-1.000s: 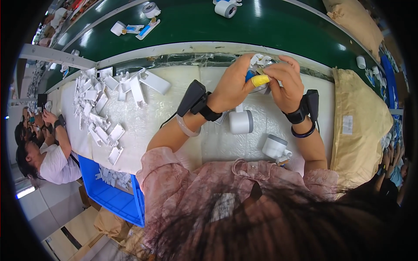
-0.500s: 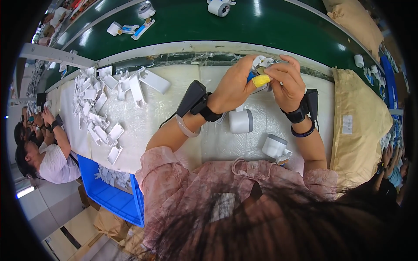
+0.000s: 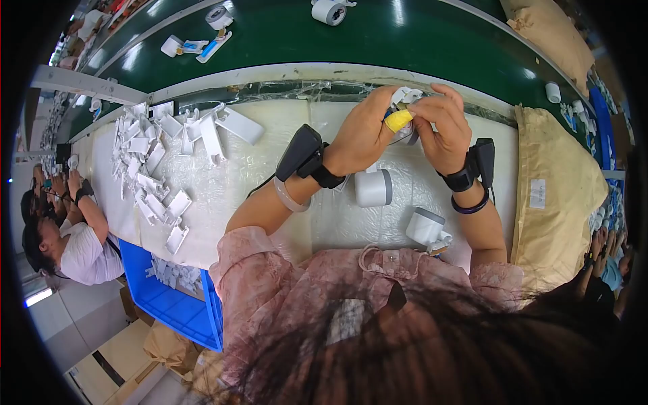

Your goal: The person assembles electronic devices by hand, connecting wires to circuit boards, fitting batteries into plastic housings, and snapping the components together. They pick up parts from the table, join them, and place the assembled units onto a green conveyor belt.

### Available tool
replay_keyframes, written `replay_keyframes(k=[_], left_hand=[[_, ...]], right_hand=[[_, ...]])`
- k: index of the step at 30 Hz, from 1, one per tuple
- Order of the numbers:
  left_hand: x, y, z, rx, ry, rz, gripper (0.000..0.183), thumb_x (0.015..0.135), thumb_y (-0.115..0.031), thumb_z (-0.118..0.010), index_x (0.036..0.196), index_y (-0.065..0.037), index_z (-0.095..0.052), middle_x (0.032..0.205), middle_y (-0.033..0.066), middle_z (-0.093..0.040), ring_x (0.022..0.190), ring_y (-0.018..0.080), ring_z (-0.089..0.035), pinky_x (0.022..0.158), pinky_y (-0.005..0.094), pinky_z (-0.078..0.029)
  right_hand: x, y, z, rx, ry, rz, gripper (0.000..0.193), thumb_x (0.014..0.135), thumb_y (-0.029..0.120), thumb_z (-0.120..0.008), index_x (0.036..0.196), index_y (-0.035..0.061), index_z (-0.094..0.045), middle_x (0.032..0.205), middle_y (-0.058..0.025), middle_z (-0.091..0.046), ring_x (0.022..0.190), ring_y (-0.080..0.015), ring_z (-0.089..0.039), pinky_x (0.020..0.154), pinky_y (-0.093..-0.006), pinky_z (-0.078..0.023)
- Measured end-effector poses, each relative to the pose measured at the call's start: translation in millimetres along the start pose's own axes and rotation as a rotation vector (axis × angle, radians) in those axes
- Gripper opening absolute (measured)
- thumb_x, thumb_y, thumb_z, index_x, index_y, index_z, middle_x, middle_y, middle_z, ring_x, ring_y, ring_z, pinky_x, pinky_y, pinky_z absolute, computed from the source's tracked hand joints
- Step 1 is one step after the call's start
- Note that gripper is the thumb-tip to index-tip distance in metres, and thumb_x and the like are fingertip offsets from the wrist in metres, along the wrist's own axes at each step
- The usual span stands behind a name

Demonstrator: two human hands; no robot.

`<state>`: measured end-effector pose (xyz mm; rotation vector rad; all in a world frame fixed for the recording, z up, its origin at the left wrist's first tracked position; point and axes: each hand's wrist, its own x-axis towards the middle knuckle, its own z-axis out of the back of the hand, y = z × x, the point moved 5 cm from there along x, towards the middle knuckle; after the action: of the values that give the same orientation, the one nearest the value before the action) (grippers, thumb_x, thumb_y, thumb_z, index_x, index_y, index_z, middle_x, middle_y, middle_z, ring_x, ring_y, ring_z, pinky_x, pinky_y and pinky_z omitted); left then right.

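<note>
My left hand (image 3: 364, 131) and my right hand (image 3: 442, 125) meet above the far edge of the white work table (image 3: 270, 196). Together they grip a small white and grey part (image 3: 407, 128). A yellow cot covers my left thumb (image 3: 397, 120), which presses on that part. Each wrist carries a black strapped device. Below my hands a white cylinder (image 3: 373, 187) lies on the table. A second white and grey cylinder part (image 3: 426, 227) sits nearer my body.
A heap of several flat white plastic pieces (image 3: 158, 162) covers the table's left. A green conveyor belt (image 3: 351, 40) runs behind, carrying white parts (image 3: 329, 11). A tan sack (image 3: 553, 189) lies right, a blue bin (image 3: 169, 297) lower left, a seated person (image 3: 64, 236) far left.
Both hands stay together on the small part, with only slight finger shifts. The white parts on the conveyor belt have drifted a little.
</note>
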<state>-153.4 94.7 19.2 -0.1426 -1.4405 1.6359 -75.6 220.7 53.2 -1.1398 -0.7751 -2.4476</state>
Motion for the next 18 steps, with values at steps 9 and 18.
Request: replay_keyframes(k=[9,18], left_hand=[[-1.2,6.3,-0.5,-0.055,-0.051,0.089,0.034,0.088,-0.004,-0.054,0.122,-0.001,-0.052,0.109,0.0214,-0.061,0.1,0.0412,-0.059,0.086,0.0431,-0.048],[2.7,8.3,7.0,-0.01,-0.066,0.121,0.023,0.092,-0.008,-0.052,0.113,-0.001,-0.056,0.091,0.0195,-0.064,0.083,0.0402,-0.062,0.072,0.039,-0.05]], right_hand=[[1.9,-0.5,-4.5,-0.022,-0.024,-0.015,0.024,0.071,-0.009,-0.072,0.091,0.0038,-0.068,0.083,-0.007,-0.066,0.082,-0.022,-0.064,0.097,-0.0466,-0.046],[5.3,-0.4,-13.0,-0.041,-0.017,-0.023,0.022,0.072,-0.009,-0.071,0.089,0.0038,-0.067,0.082,-0.0075,-0.066,0.079,-0.0238,-0.063,0.095,-0.0438,-0.047]])
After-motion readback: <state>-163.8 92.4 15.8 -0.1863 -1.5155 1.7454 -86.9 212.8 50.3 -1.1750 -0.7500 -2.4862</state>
